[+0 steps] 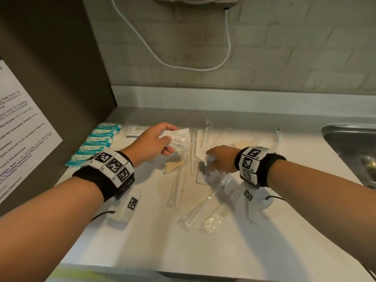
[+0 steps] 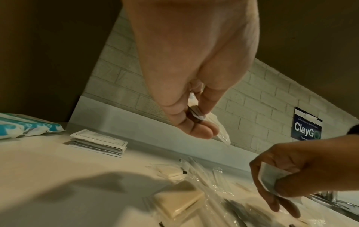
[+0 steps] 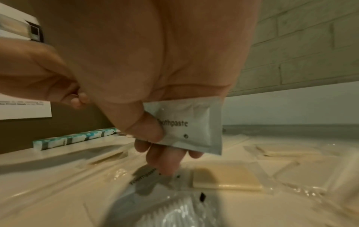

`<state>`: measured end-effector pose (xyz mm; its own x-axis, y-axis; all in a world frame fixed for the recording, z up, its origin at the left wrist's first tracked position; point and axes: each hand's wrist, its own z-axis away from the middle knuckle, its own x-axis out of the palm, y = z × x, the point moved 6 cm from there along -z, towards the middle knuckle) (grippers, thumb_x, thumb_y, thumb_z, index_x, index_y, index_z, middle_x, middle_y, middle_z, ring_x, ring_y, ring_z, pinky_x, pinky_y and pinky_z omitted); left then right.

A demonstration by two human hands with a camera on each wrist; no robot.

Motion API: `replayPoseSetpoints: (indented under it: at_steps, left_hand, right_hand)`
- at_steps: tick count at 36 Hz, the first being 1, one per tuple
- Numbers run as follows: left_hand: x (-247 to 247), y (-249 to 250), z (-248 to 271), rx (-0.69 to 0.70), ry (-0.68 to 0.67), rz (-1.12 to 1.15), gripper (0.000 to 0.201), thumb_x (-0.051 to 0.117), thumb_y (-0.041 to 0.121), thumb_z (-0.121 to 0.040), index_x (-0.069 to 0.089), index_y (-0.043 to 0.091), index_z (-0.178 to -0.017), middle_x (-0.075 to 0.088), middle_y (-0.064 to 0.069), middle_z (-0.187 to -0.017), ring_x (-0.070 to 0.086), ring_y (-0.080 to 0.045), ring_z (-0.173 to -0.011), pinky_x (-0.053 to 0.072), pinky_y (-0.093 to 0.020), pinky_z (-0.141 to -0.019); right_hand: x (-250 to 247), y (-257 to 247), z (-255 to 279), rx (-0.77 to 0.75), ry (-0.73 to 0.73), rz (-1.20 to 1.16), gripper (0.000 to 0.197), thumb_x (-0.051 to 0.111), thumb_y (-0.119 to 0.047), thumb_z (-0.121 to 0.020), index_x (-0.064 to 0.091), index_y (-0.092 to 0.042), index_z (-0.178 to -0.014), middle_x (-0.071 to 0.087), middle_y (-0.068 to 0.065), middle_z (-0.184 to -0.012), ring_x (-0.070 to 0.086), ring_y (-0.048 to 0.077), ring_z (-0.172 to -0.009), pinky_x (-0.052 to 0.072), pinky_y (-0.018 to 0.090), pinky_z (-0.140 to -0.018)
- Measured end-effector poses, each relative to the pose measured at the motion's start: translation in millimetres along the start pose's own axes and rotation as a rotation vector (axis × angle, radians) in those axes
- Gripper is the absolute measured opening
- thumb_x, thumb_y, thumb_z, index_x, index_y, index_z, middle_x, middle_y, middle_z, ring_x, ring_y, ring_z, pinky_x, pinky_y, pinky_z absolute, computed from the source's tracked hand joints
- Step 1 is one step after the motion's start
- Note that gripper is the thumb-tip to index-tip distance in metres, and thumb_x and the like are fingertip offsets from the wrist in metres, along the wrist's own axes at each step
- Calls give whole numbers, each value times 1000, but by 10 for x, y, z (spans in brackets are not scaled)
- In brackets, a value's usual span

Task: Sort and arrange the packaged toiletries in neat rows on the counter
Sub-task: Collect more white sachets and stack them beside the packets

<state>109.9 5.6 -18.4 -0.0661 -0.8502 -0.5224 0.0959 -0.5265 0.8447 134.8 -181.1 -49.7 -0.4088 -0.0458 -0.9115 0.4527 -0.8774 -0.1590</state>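
My left hand (image 1: 160, 141) is raised over the back of the white counter (image 1: 162, 231) and pinches a few white toothpaste sachets (image 1: 180, 139) between thumb and fingers; the left wrist view shows their stacked edges (image 2: 196, 112). My right hand (image 1: 215, 161) is low over the loose pile and grips another toothpaste sachet (image 3: 194, 127) with thumb on top and fingers beneath. A further sachet (image 3: 143, 175) lies on the counter under those fingertips. Wrapped soap bars (image 1: 173, 164) and clear toothbrush packs (image 1: 203, 208) lie scattered between the hands.
A row of blue-and-white packets (image 1: 95, 143) runs along the brown side wall on the left. A stack of white sachets (image 1: 136, 131) sits at the back. A steel sink (image 1: 350, 139) is at the right. A white cable (image 1: 183, 64) hangs on the brick wall.
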Motion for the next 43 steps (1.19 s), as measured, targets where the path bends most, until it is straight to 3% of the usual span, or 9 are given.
replayPoseSetpoints:
  at_steps: [3,8,19,24,29,32,36,39,43]
  left_hand:
    - [-3,7,-1,-2,-2,7,33,45,12,-101,58,35,-121,63,-4,-117,73,-18,-84,57,-40,-89]
    - [9,-41,6,-26,-14,11,34,45,12,-102,56,33,-126,69,-4,-102,73,-18,-85,57,-32,-86]
    - [0,-122,15,-63,-13,7,30,46,14,-101,57,31,-124,72,-11,-95,73,-25,-89,57,-38,-88]
    - [-4,-153,-18,-75,22,41,28,47,13,-101,58,28,-122,71,-11,-93,71,-19,-82,59,-32,-82]
    - [120,-220,-57,-132,26,64,30,47,9,-101,57,19,-127,71,-15,-101,72,-28,-88,59,-37,-85]
    - [252,-242,-83,-167,10,65,28,46,11,-102,58,23,-124,72,-15,-106,72,-30,-93,58,-40,-87]
    - [395,-169,-136,-171,7,113,30,43,8,-102,59,23,-123,71,-13,-101,67,-16,-70,55,-18,-59]
    - [542,-57,-158,-169,-27,229,26,44,8,-102,62,18,-118,72,-13,-105,69,-22,-79,58,-25,-62]
    - [679,77,-165,-148,-49,393,25,40,14,-104,62,11,-115,72,-20,-103,71,-33,-79,59,-42,-69]
  right_hand:
    - [-3,-42,-70,-17,17,39,35,49,-29,-96,55,-8,-123,57,8,-127,54,26,-117,43,33,-96]
    - [79,-80,-224,-10,-1,96,47,67,-35,-84,53,-13,-123,57,7,-119,58,27,-110,50,34,-91]
    - [134,-63,-371,-104,-55,51,48,75,-19,-76,61,-22,-121,59,2,-115,58,23,-107,51,36,-92]
    - [57,38,-457,-86,-20,-36,22,71,-19,-80,64,-24,-100,56,-10,-89,57,17,-91,44,26,-77]
    - [-59,112,-435,-71,-26,-161,24,61,-21,-90,58,-14,-112,70,6,-101,66,22,-85,55,34,-83]
    - [-117,192,-355,-75,-37,-271,36,61,-24,-91,55,-11,-124,71,4,-89,63,16,-77,50,30,-83]
    - [-288,315,-232,-88,20,-402,66,60,-29,-93,28,-12,-149,62,-6,-71,60,13,-77,40,21,-76]
    - [-372,386,-184,-101,63,-439,60,58,-29,-94,34,-10,-146,59,-10,-65,55,4,-59,37,14,-56]
    - [-355,515,-170,-98,107,-451,42,60,-29,-93,56,-6,-128,58,-9,-60,54,6,-58,39,17,-62]
